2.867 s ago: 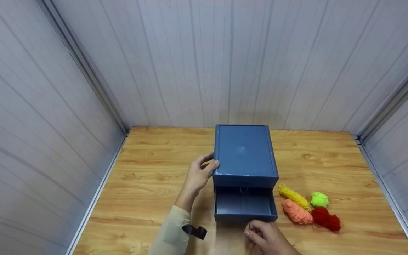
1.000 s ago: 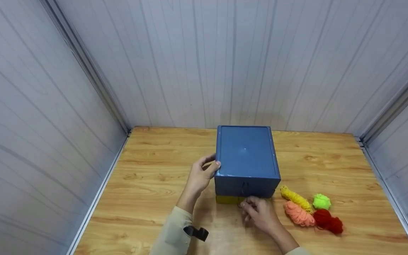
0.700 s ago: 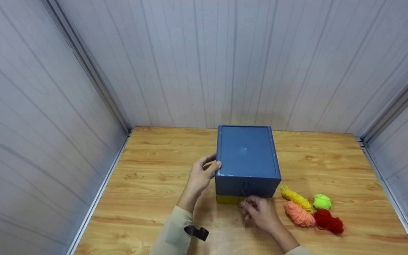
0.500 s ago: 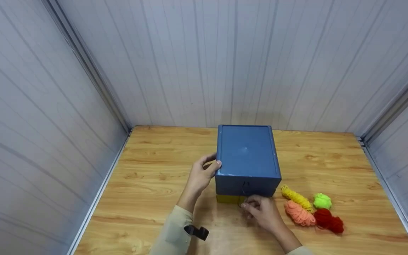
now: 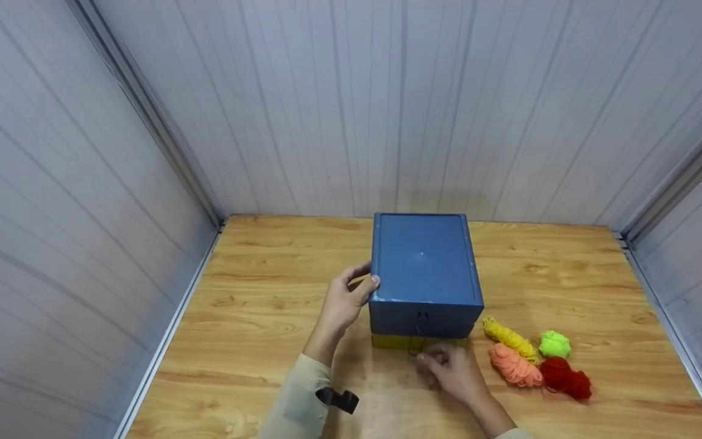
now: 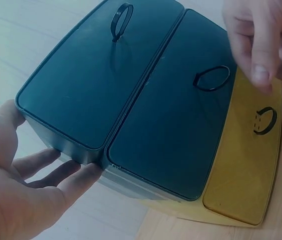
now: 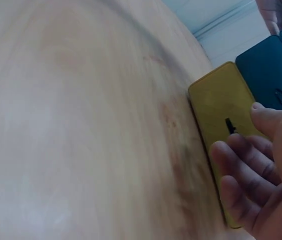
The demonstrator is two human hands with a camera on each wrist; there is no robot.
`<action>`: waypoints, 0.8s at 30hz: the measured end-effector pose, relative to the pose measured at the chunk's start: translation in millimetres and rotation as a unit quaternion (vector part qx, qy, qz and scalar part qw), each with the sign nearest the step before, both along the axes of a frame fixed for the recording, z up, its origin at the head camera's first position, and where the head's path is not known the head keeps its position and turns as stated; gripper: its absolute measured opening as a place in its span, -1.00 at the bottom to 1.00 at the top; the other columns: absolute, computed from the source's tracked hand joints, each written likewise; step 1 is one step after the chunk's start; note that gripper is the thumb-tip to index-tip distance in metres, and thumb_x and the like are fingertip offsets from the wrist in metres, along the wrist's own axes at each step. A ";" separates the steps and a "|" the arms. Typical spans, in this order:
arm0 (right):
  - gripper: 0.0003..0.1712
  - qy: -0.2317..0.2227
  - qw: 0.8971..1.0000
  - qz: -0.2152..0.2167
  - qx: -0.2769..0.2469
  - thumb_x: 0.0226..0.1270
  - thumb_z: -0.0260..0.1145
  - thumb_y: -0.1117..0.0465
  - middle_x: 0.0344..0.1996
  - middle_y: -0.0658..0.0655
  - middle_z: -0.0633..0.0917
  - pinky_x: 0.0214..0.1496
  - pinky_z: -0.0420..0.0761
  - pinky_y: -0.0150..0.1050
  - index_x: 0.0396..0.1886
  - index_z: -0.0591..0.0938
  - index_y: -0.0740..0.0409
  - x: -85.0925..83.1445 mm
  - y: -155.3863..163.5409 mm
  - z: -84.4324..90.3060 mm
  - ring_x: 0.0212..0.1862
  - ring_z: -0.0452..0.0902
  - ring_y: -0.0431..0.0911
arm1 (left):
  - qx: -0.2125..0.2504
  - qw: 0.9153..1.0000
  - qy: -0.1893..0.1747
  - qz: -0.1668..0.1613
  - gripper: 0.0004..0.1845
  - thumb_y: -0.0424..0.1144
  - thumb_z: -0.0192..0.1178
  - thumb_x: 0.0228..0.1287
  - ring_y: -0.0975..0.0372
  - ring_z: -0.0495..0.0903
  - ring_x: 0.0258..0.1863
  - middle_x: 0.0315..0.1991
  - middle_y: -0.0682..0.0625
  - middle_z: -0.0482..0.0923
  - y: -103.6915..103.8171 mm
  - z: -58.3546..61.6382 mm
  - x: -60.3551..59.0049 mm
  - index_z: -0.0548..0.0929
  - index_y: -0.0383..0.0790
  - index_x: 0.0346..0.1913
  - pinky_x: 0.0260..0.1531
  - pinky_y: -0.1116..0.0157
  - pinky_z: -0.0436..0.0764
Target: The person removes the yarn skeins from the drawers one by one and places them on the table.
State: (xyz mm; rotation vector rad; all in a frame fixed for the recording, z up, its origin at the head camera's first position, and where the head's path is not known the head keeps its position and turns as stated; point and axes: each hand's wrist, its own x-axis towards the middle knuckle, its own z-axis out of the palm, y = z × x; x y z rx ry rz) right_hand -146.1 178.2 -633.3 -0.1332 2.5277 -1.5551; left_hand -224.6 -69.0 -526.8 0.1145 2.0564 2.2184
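A small drawer cabinet [image 5: 422, 256] stands on the wooden table, with two dark blue drawers [image 6: 165, 115] above a yellow bottom drawer [image 6: 245, 155]; each front carries a black loop pull. All the drawers are closed. My left hand [image 5: 346, 299] rests on the cabinet's left side, thumb at the top edge and fairly straight fingers against the side wall. Just in front of the yellow drawer is my right hand [image 5: 453, 369], its fingers loosely bent and holding nothing. In the left wrist view, the yellow drawer's loop pull [image 6: 265, 121] sits apart from the right fingertips.
Right of the cabinet lie bundles of yarn: yellow [image 5: 510, 340], salmon pink [image 5: 515, 366], neon green [image 5: 554, 344] and dark red [image 5: 565, 378]. Pale panelled walls [image 5: 351, 110] enclose the table at the back and sides. A black strap [image 5: 337, 400] shows on the left sleeve.
A blue drawer that stood out 2.9 seconds ago is now pushed in. My right hand has since let go of the lower pull and drawn slightly back; the left stays in place.
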 end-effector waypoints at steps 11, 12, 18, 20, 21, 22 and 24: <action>-0.66 -0.039 0.999 -0.004 -0.006 0.51 0.30 -0.03 -0.52 0.15 0.73 -0.54 0.63 -0.28 -0.16 0.72 0.18 -3.8 -9.4 -14.7 -0.55 0.68 -0.03 | 0.007 1.000 -0.005 -0.003 -0.46 -0.21 0.27 0.45 -0.05 0.51 0.34 0.37 -0.23 0.47 -0.2 -0.4 -0.3 0.50 -0.31 0.41 0.18 0.15 0.65; -0.65 -0.036 0.999 -0.003 0.003 0.50 0.30 -0.05 -0.54 0.14 0.73 -0.55 0.61 -0.29 -0.18 0.72 0.16 -4.3 -9.9 -15.6 -0.56 0.68 -0.04 | 0.011 1.000 -0.007 -0.004 -0.46 -0.22 0.27 0.45 -0.05 0.50 0.35 0.37 -0.24 0.46 -0.3 -0.3 0.0 0.49 -0.31 0.41 0.19 0.15 0.64; -0.65 -0.049 0.999 0.001 0.010 0.49 0.31 -0.06 -0.57 0.10 0.70 -0.54 0.60 -0.29 -0.26 0.71 0.15 -7.2 -10.9 -20.0 -0.58 0.65 -0.08 | 0.008 1.000 -0.012 -0.002 -0.46 -0.23 0.27 0.45 -0.07 0.49 0.36 0.38 -0.26 0.46 -0.9 -1.5 0.0 0.48 -0.33 0.42 0.20 0.13 0.64; -0.66 -0.057 0.998 0.002 -0.002 0.50 0.31 -0.03 -0.55 0.11 0.70 -0.52 0.63 -0.28 -0.27 0.70 0.18 -8.0 -10.8 -20.6 -0.56 0.66 -0.08 | 0.007 1.000 -0.014 -0.001 -0.46 -0.23 0.28 0.45 -0.07 0.49 0.36 0.38 -0.25 0.46 -0.8 -1.6 -0.5 0.49 -0.32 0.41 0.21 0.12 0.64; -0.66 -0.060 0.998 0.002 -0.006 0.50 0.31 -0.01 -0.55 0.11 0.70 -0.51 0.64 -0.28 -0.27 0.70 0.19 -8.4 -10.7 -20.6 -0.56 0.66 -0.08 | 0.007 1.000 -0.015 -0.001 -0.46 -0.24 0.28 0.45 -0.07 0.49 0.36 0.38 -0.25 0.46 -0.7 -1.5 -0.7 0.49 -0.32 0.41 0.21 0.12 0.64; -0.67 -0.062 0.998 0.002 -0.010 0.50 0.31 0.01 -0.54 0.11 0.70 -0.51 0.64 -0.28 -0.28 0.70 0.19 -8.9 -10.3 -20.6 -0.55 0.66 -0.08 | 0.007 1.000 -0.017 -0.001 -0.46 -0.24 0.28 0.45 -0.07 0.49 0.36 0.38 -0.25 0.47 -0.5 -1.2 -0.9 0.49 -0.32 0.41 0.21 0.12 0.63; -0.69 -0.061 0.998 0.003 -0.013 0.50 0.32 0.03 -0.54 0.12 0.70 -0.51 0.64 -0.29 -0.30 0.70 0.20 -10.2 -9.5 -20.3 -0.54 0.65 -0.08 | 0.010 1.000 -0.018 -0.001 -0.46 -0.25 0.28 0.44 -0.07 0.49 0.36 0.37 -0.24 0.47 -0.2 -0.1 -1.0 0.49 -0.31 0.41 0.22 0.12 0.63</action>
